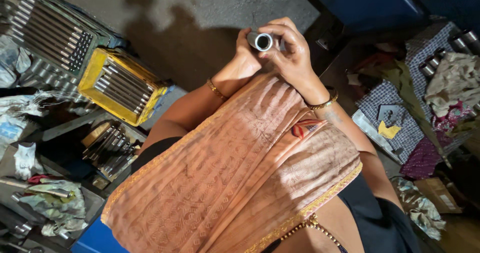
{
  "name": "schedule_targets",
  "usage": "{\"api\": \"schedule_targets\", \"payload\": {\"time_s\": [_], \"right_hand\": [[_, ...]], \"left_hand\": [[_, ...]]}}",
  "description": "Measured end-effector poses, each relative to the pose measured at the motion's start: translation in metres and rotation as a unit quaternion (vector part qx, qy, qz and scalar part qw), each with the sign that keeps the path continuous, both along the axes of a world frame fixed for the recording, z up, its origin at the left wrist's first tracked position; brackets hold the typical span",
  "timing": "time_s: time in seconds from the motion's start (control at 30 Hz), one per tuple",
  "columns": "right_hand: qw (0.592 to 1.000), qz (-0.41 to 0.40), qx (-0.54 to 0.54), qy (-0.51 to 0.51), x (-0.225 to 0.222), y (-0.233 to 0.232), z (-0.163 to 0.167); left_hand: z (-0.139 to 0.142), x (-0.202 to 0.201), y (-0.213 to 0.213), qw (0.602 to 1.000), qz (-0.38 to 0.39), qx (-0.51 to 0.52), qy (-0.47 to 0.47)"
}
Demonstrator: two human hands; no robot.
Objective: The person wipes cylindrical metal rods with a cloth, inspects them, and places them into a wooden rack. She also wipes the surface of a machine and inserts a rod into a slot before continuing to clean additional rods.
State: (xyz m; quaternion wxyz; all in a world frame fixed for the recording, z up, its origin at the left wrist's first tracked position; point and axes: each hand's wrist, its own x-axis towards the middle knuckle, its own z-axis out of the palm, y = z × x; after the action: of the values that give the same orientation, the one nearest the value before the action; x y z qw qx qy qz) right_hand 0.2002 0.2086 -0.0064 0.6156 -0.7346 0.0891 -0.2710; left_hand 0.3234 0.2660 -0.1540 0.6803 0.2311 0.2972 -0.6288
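A short, hollow steel tube (262, 41) with a bright rim and dark bore is held up in front of the person, its open end turned toward the camera, above the grey concrete floor (200, 13). Both hands are closed around it: the right hand (290, 48) wraps it from the side with fingers curled over the top, while the left hand (243, 58) clasps it from the other side, thumb close to the rim. Each wrist wears a thin gold bangle, and a peach-coloured woven cloth with a gold border (235, 173) drapes over the forearms and chest below. Outward on the left, a yellow crate (120, 85) holds rows of long steel rods lying side by side, and just beyond it a dark green crate (52, 33) is packed with more rods — their round ends face outward. Nearer the bottom left lie crumpled rags (55, 200), a white glove (24, 159) and a loose bundle of metal bars (107, 148). On the right, a chequered cloth (395, 108) covers a low surface strewn with fabric scraps, a yellow scrap (388, 130) and a few more steel cylinders (430, 65) near the top. A blue metal machine body (365, 0) stands behind — mostly in shadow.
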Motion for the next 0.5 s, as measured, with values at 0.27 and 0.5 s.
{"api": "schedule_targets", "payload": {"time_s": [0.27,0.5], "right_hand": [[0.99,0.049,-0.131,0.026,0.0,0.003,0.007],[0.942,0.108,-0.317,-0.011,-0.007,0.001,0.021]], "left_hand": [[0.012,0.001,0.006,0.979,-0.083,-0.169,-0.081],[0.053,0.031,0.033,0.971,-0.167,-0.127,-0.115]]}}
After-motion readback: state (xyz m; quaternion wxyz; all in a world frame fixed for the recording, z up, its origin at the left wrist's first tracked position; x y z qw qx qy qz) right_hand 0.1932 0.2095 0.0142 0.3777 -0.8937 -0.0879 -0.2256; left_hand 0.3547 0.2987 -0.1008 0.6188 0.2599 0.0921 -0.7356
